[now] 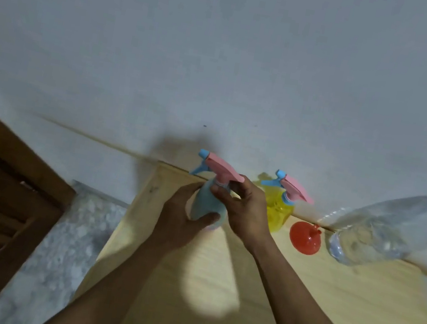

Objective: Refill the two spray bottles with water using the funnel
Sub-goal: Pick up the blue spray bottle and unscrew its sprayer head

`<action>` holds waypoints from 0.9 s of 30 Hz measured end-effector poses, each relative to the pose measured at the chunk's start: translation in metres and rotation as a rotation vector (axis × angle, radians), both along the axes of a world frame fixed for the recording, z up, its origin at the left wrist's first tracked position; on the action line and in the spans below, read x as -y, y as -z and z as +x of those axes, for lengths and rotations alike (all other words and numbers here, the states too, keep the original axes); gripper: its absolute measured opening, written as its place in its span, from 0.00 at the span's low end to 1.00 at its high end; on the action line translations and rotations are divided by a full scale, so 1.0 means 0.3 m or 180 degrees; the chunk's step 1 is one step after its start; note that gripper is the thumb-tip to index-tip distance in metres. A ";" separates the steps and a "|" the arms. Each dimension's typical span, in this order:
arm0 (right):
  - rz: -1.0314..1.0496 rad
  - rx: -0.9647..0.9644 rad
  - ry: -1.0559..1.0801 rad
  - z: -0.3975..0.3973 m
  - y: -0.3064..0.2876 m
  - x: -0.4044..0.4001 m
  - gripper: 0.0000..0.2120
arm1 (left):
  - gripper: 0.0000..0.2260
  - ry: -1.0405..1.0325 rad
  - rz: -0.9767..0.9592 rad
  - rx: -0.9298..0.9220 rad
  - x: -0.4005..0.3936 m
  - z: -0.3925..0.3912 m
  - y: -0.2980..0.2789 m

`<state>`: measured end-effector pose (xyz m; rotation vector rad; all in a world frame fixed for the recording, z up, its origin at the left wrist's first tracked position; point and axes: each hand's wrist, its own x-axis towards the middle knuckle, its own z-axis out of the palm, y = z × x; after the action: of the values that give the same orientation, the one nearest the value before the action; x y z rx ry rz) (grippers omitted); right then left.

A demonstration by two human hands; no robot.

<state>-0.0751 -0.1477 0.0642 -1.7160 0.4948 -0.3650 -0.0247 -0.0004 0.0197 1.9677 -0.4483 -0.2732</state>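
Head view | left hand (pixel 183 213) grips blue spray bottle (pixel 209 204) body near table (pixel 325 296) far-left corner | right hand (pixel 244 207) fingers pinch its collar | step: unscrewing sprayer, likely | next: lift head off, fetch red funnel (pixel 305 237)

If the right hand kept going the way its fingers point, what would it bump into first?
The right hand already grips the neck of the blue spray bottle, so it would push that first. Beyond it, probably the left hand, though depth is unclear.
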 end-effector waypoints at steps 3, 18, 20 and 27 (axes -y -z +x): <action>0.0020 0.0162 -0.0054 -0.111 -0.082 -0.030 0.09 | 0.30 0.0066 -0.0095 0.0254 -0.033 -0.127 -0.077; 0.0480 0.0481 0.0239 -0.598 -0.431 -0.192 0.17 | 0.25 -0.0396 -0.1133 0.0698 -0.128 -0.702 -0.361; 0.0378 0.0509 0.0293 -0.621 -0.452 -0.213 0.19 | 0.24 -0.0407 -0.1194 0.0641 -0.137 -0.729 -0.377; 0.0461 0.0711 0.0592 -0.656 -0.515 -0.293 0.13 | 0.23 -0.0126 -0.1320 0.0570 -0.213 -0.749 -0.438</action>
<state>-0.2720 -0.0599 0.2188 -1.4724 0.5051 -0.6323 -0.2494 0.0634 0.1512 1.5965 -0.5339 0.0240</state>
